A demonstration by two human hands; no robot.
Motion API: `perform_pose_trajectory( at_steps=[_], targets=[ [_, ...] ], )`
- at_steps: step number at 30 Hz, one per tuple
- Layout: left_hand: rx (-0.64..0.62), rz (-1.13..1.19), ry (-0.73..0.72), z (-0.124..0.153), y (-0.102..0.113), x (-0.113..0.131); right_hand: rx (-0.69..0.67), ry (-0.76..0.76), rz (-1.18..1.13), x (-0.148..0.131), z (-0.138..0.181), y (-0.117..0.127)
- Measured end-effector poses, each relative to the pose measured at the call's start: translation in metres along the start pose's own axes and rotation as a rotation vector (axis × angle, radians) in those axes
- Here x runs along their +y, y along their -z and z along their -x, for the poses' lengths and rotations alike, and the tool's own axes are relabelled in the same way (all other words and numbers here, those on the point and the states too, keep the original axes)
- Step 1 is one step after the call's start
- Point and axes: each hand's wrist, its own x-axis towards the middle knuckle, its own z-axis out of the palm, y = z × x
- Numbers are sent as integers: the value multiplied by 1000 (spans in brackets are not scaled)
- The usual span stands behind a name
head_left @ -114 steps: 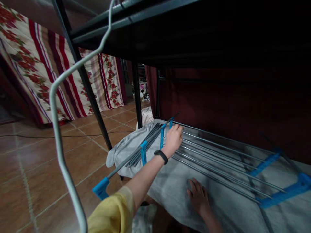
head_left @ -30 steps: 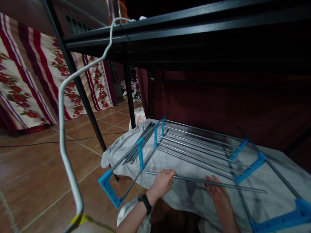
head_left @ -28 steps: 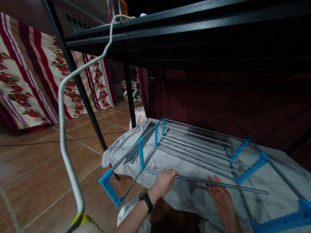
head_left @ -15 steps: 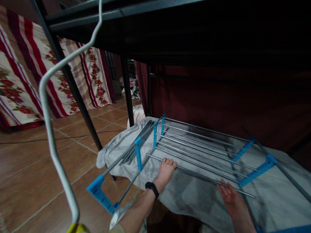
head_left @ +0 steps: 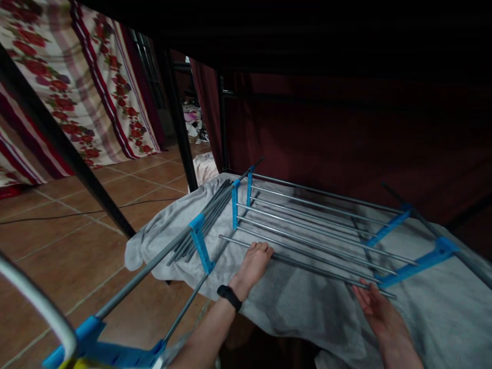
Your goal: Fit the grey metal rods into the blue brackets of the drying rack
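Note:
A loose grey metal rod [head_left: 307,265] lies across the near side of a partly assembled rack with blue plastic brackets [head_left: 417,265]. My left hand [head_left: 255,261], with a black band on the wrist, is closed over the rod left of its middle. Near the rod's right end, my right hand [head_left: 374,305] holds it from below, palm turned up, thumb and fingers around it. Several parallel rods span the rack between the left bracket [head_left: 235,207] and the right one. The loose rod's left end is apart from the nearer left bracket [head_left: 200,245].
A bundle of loose grey rods [head_left: 207,223] lies left on the grey blanket [head_left: 284,297]. Dark bed-frame posts [head_left: 179,118] and a low dark underside surround the rack. A white bent tube [head_left: 38,302] crosses the lower left. A floral curtain [head_left: 77,92] hangs beyond the tiled floor.
The view has moved closer and tilted, so the white tube now shows only at lower left. Both hands stay on the rod, and my right fingers have curled more around it.

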Motion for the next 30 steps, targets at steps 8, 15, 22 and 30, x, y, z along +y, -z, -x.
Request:
perform_pose_trajectory(
  at_steps=[8, 15, 22, 30],
  targets=[
    [-24, -2, 49, 0, 0, -14, -4, -68, -144, -11, 12, -9],
    [-39, -38, -1, 2, -3, -15, -47, -36, -209, -10, 34, -29],
    [-65, -123, -46, -12, -11, -22, -114, -39, -265, -6, 48, -40],
    [-49, -83, -46, -11, -13, -23, -123, -30, -249, -4, 49, -43]
  ],
)
